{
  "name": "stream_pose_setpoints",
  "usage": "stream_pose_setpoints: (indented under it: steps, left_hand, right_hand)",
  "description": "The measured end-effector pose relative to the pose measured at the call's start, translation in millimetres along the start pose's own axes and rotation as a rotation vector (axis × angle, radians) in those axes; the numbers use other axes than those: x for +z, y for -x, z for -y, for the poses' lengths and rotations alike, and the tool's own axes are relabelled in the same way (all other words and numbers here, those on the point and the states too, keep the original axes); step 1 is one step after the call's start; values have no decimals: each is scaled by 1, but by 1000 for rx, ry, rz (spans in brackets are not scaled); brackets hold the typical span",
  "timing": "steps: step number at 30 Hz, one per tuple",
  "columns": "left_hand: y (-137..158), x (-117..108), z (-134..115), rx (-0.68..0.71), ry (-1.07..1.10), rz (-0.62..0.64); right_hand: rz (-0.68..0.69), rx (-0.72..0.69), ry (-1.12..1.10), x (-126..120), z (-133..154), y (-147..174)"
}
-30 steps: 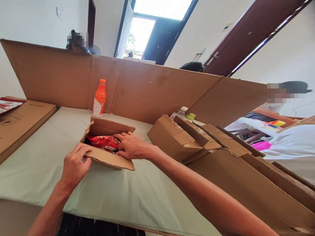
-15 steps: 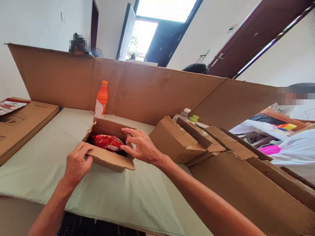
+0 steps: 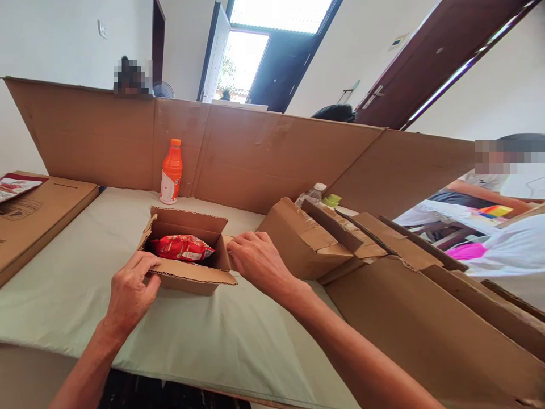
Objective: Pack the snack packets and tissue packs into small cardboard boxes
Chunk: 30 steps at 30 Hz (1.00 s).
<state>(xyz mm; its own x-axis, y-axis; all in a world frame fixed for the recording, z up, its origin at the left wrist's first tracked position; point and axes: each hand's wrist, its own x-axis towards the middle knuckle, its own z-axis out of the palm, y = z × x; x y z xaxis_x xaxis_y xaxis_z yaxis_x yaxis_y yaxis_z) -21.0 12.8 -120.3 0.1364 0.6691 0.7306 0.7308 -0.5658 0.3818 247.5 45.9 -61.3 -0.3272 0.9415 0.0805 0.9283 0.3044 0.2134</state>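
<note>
A small open cardboard box [image 3: 187, 284] stands on the pale green cloth, its flaps folded outward. Inside lies a red shiny snack packet [image 3: 182, 248]. My left hand [image 3: 134, 288] grips the near left corner of the box, thumb below the front flap and fingers over it. At the box's right end, my right hand [image 3: 258, 254] is closed on the side flap, its fingertips partly hidden. Behind the box an orange drink bottle [image 3: 171, 173] stands upright, close to the cardboard screen.
Larger open cardboard boxes [image 3: 409, 307] crowd the right side, with a clear plastic bottle [image 3: 315, 193] behind them. A flat carton [image 3: 46, 210] lies at left. A tall cardboard screen [image 3: 264, 153] runs along the back. Other people sit beyond it and at far right.
My right hand has moved from above the packet to the box's right flap and closed on it. My left hand stays at the left corner. The view has shifted slightly.
</note>
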Motion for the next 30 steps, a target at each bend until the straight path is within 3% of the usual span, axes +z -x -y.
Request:
stream_pose_setpoints:
  steps: [4,8,16,22,30]
  left_hand:
    - [2,1,1,1,-13,-4]
    - [5,2,2,0,-13,-9]
    - [11,4,3,3,7,-21]
    - [13,5,5,22,13,-29]
    - [15,6,6,29,24,-41]
  right_hand:
    - [-27,-129,-54,2,9,-14]
    - [94,-301,-249,10,8,-32]
    - [226,-398,-455,14,-1,-47]
    - [93,-314,-520,25,9,-53]
    - [56,-226,-365,22,31,-65]
